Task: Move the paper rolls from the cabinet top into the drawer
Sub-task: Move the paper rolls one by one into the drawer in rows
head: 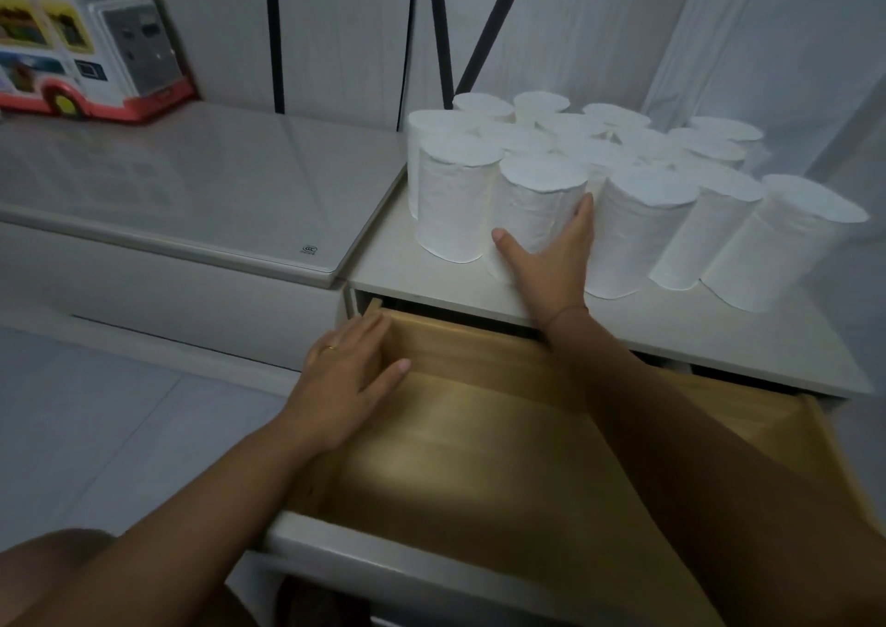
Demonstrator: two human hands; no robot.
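Observation:
Several white paper rolls (637, 223) stand upright in a cluster on the pale cabinet top (719, 338). My right hand (551, 262) wraps around the front roll (532, 204), thumb on its left side and fingers on its right. Below, the wooden drawer (479, 444) is pulled out and holds nothing. My left hand (345, 377) rests on the drawer's left wall with straight fingers and a ring on one finger.
A lower grey surface (182, 185) lies to the left, with a toy bus (81, 41) at its far corner. Black stand legs (434, 26) and white curtains rise behind the rolls. Tiled floor (96, 434) lies at lower left.

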